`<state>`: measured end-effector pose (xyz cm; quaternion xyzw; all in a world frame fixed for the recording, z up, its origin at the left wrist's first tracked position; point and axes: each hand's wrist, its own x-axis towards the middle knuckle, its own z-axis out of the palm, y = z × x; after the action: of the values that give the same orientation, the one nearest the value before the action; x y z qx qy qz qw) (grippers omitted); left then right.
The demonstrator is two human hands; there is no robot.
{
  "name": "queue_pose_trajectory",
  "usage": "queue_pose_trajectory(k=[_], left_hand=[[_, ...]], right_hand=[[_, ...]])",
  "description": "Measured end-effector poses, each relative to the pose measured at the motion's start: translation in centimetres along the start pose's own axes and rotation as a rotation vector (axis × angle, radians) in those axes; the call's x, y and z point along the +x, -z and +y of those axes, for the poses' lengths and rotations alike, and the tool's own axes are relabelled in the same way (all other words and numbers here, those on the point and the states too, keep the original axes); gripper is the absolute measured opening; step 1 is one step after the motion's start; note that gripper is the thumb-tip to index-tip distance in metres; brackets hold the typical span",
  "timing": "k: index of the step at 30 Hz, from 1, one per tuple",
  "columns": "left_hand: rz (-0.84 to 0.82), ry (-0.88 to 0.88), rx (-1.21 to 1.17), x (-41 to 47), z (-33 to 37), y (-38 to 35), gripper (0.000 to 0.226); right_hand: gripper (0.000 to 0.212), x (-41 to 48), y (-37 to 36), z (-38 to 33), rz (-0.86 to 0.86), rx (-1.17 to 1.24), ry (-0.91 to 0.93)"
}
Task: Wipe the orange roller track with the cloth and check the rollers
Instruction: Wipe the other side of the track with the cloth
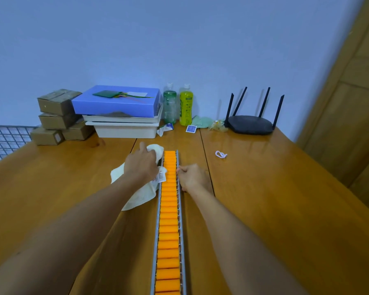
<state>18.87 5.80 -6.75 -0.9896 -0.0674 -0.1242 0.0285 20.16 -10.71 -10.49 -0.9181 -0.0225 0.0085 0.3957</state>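
left grip (pixel 141 165) holding cloth (pixel 136 189) | right grip (pixel 192 177) clasping roller track (pixel 168 220) rail

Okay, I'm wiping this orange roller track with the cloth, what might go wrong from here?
The cloth carries a paper tag lying right at the roller track; it may catch between rollers. The left hand bunches the cloth against the metal side rail, so loose folds might snag there. The right hand has fingers curled on the opposite rail, where spinning rollers might pinch them.
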Motion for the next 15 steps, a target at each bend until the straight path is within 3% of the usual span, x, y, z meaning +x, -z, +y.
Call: queue_pose_trajectory(k=[10, 15], left_hand=[[-0.038, 0.100, -0.047, 2.5, -0.1, -0.5, 0.018], [0.029, 0.022, -0.061, 1.7, -0.6, -0.9, 0.026]], right_hand=[[0.028, 0.5, 0.0, 0.6, -0.024, 0.071, 0.000], [0.029, 0.7, 0.1, 0.5, -0.014, 0.048, 0.002]])
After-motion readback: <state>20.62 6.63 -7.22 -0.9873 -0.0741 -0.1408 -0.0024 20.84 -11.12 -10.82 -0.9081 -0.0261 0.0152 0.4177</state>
